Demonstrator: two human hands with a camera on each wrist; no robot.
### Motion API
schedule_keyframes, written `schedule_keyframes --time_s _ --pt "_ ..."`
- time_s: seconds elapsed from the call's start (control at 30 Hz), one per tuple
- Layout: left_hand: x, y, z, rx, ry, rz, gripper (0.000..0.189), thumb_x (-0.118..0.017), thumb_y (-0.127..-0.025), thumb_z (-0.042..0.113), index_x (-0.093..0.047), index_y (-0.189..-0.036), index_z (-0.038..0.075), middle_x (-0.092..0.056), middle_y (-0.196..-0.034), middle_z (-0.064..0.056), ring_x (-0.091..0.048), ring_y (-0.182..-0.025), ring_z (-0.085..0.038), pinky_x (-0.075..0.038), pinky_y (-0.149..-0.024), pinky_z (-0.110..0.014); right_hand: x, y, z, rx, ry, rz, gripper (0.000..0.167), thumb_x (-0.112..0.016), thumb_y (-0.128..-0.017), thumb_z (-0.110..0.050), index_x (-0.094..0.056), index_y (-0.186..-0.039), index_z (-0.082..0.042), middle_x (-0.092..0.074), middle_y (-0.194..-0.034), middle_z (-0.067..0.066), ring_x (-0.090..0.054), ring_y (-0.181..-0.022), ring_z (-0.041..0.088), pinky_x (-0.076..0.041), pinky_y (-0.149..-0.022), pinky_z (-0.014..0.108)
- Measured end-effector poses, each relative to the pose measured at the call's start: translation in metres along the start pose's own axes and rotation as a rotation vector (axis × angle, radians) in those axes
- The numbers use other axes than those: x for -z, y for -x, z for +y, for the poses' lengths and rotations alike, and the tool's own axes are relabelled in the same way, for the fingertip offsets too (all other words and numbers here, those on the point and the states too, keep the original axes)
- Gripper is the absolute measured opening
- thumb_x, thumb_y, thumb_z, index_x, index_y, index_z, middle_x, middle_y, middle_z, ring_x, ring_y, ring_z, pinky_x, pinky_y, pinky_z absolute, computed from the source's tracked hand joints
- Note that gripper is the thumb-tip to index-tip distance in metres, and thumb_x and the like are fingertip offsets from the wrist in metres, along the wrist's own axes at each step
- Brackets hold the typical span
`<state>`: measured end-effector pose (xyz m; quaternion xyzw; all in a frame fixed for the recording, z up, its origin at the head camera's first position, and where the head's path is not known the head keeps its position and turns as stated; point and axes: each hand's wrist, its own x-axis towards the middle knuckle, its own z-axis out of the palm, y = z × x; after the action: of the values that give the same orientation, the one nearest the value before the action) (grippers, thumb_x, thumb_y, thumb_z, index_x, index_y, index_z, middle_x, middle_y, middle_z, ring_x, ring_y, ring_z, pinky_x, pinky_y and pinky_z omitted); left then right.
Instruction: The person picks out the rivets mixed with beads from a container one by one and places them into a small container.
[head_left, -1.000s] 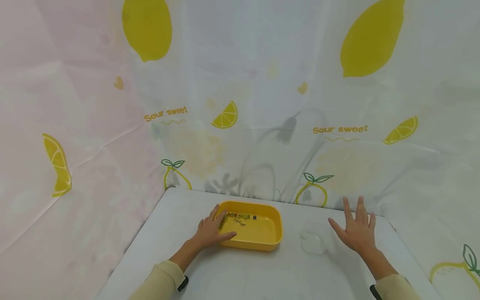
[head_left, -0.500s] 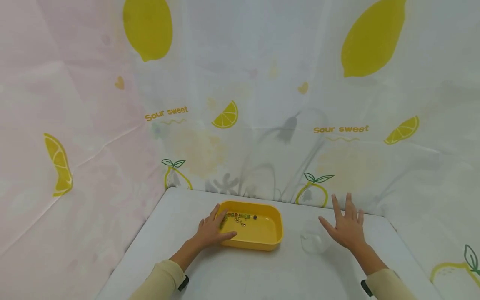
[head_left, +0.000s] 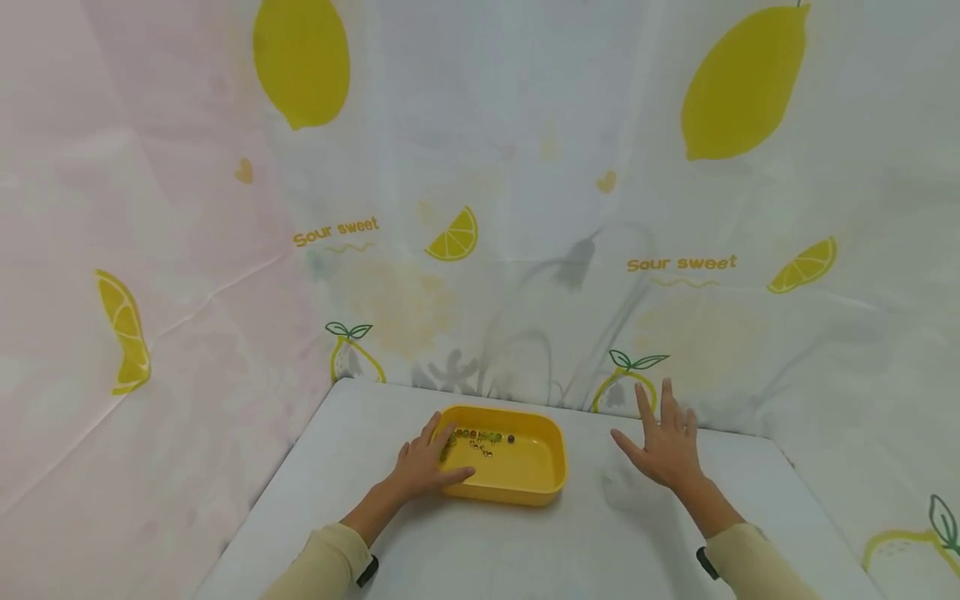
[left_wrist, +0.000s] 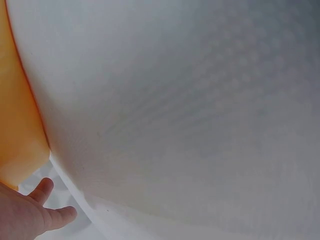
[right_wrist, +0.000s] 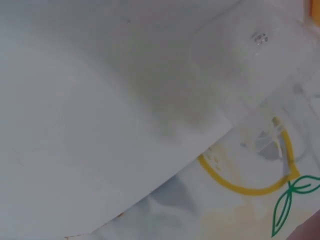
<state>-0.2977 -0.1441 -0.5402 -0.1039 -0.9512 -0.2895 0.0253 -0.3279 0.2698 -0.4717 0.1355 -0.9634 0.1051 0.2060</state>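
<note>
A yellow plastic tray [head_left: 517, 467] stands on the white table, holding several small round beads [head_left: 472, 434], red, green and one dark, and a few shiny gold bits [head_left: 481, 450]. My left hand [head_left: 422, 463] rests spread at the tray's left end, its fingers over the rim and its thumb along the front side. To the right, a clear see-through container [head_left: 621, 492] is hard to make out. Over it hovers my right hand [head_left: 667, 448], fingers spread, holding nothing. The right wrist view shows a small shiny piece [right_wrist: 260, 38] in the clear container [right_wrist: 220, 55].
The white table [head_left: 495, 554] reaches back to a hanging cloth [head_left: 517, 333] printed with lemons and the words "Sour sweet". Its back right corner lies beyond my right hand. A pinkish cloth side [head_left: 172, 400] borders the table on the left.
My right hand has moved left, from beyond the clear container to above it, fingers still spread. My left hand and the tray have kept their places; the head view shifted slightly.
</note>
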Motion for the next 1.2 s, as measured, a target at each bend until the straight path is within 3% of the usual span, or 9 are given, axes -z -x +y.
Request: schedule_keyframes --time_s 0.37,0.7,0.93,1.2 --pt "0.001 0.000 0.000 0.005 0.010 -0.008 0.094 -0.065 -0.082 0.067 -0.033 -0.156 0.018 -0.013 -0.166 -0.014 -0.038 -0.139 -0.047 -0.024 -0.110 -0.070 -0.018 -0.010 -0.035 0.031 0.008 -0.095 0.090 -0.060 -0.090 -0.055 -0.018 -0.159 -0.015 0.005 -0.164 0.026 -0.021 -0.144 0.049 -0.008 -0.113 0.072" --pt "0.002 0.001 0.000 -0.018 0.002 0.000 0.094 -0.065 -0.082 0.066 -0.034 -0.155 0.016 -0.015 -0.165 -0.017 -0.040 -0.137 -0.047 -0.027 -0.107 -0.071 -0.032 -0.012 -0.061 0.078 -0.009 -0.079 0.091 -0.062 -0.088 -0.057 -0.021 -0.158 -0.017 -0.003 -0.162 0.028 -0.032 -0.138 0.052 -0.012 -0.112 0.072" --pt "0.000 0.002 0.000 -0.009 -0.003 0.001 0.094 -0.066 -0.082 0.066 -0.035 -0.154 0.015 -0.015 -0.164 -0.017 -0.041 -0.136 -0.046 -0.028 -0.107 -0.071 -0.049 -0.013 -0.079 0.089 -0.032 -0.108 0.094 -0.059 -0.086 -0.064 -0.019 -0.159 -0.020 0.001 -0.164 0.024 -0.029 -0.141 0.049 -0.011 -0.114 0.071" --pt "0.002 0.003 0.003 -0.008 0.001 0.007 0.094 -0.067 -0.081 0.065 -0.036 -0.154 0.014 -0.015 -0.164 -0.017 -0.042 -0.136 -0.047 -0.028 -0.107 -0.071 -0.055 -0.017 -0.106 0.114 -0.086 -0.135 0.092 -0.060 -0.087 -0.061 -0.020 -0.159 -0.020 0.002 -0.165 0.022 -0.029 -0.143 0.047 -0.011 -0.115 0.069"
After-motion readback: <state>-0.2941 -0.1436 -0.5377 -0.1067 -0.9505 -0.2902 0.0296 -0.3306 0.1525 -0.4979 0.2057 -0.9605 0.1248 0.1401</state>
